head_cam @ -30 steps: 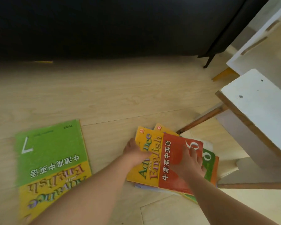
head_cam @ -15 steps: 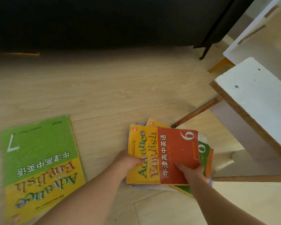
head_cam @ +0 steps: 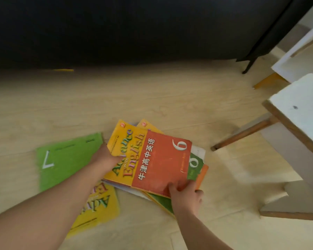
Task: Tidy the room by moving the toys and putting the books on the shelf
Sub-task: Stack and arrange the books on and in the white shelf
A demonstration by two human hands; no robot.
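LEFT HAND: we gripped the yellow edge of the book stack | RIGHT HAND: we pinched the stack's near red corner, thumb on top | STACK: fanned, red-and-yellow cover "6" uppermost, low over the wooden floor, near the white shelf | GREEN BOOK: flat on the floor, partly under our left forearm.

L hand, R hand on books

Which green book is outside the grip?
The book marked 7, flat on the floor at left. The other green book sits under the red 6 book, held between the left hand and right hand.
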